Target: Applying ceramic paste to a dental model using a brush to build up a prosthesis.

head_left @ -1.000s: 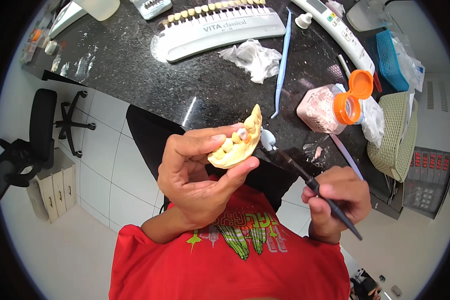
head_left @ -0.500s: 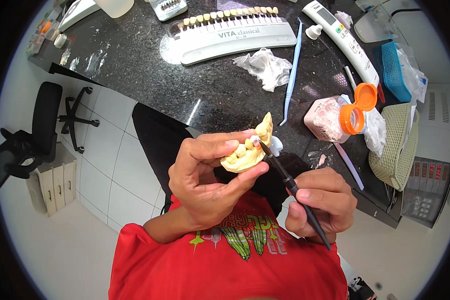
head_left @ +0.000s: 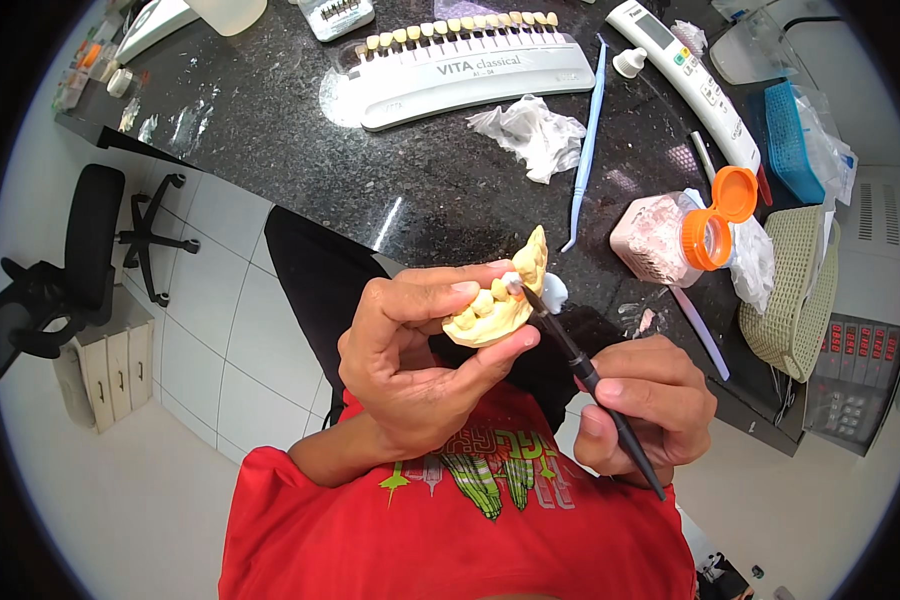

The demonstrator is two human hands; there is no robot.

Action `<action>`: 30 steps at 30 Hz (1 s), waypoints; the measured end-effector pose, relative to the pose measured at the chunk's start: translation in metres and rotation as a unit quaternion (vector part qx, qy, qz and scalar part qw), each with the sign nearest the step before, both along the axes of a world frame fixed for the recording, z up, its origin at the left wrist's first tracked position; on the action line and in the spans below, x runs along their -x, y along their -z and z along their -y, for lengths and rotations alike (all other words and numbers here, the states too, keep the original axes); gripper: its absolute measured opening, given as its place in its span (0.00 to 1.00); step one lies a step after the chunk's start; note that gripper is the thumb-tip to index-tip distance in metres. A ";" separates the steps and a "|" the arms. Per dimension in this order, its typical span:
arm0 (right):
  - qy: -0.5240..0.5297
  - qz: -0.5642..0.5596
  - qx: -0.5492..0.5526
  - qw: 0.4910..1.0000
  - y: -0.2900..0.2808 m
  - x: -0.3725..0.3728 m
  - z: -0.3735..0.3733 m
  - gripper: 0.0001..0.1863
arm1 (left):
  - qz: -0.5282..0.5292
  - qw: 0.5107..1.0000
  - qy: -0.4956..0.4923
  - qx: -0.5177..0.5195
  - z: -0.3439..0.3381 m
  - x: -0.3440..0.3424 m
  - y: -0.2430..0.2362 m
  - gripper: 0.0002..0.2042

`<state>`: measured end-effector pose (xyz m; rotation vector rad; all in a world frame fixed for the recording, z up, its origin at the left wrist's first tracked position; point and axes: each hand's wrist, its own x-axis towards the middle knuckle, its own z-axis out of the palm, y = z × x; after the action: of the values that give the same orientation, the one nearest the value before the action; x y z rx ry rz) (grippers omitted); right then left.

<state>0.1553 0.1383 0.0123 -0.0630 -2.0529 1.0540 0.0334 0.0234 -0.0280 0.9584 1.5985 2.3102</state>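
My left hand (head_left: 410, 360) grips a yellow dental cast (head_left: 482, 318) between thumb and fingers, tilted in front of my chest. On the cast, near the fingertips, sits a small whitish tooth piece (head_left: 513, 281). A slim black brush (head_left: 588, 372) is pinched in my right hand (head_left: 650, 405). Its tip points up and left and meets the cast right beside the whitish tooth; whether it touches the tooth itself I cannot tell. Behind the cast, a small pale blue-white piece (head_left: 555, 292) shows in part.
On the dark speckled counter (head_left: 260, 140) stand a tooth shade guide (head_left: 475, 85), crumpled tissue (head_left: 535, 135), a light blue tool (head_left: 588, 145) and a pink-powder jar (head_left: 655, 240) with its orange lid open. A woven basket (head_left: 790, 300) and a panel with red digits (head_left: 855, 375) are at right.
Almost nothing differs. Both hands, the cast and the brush keep their places, apart from a very slight shift of the whole view.
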 end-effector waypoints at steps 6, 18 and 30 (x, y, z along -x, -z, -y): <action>0.003 0.003 -0.004 1.000 -0.002 0.001 -0.001 0.16 | -0.006 1.000 0.001 0.006 0.001 0.000 -0.001 0.23; -0.002 -0.005 -0.016 1.000 0.000 0.002 -0.002 0.14 | 0.008 1.000 0.004 0.011 0.002 -0.001 -0.001 0.23; 0.001 -0.015 -0.010 1.000 0.000 0.001 -0.002 0.14 | -0.002 1.000 0.000 0.012 0.001 -0.001 -0.001 0.23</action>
<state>0.1539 0.1398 0.0120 -0.0391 -2.0354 1.0275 0.0341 0.0219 -0.0271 0.9590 1.6248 2.2847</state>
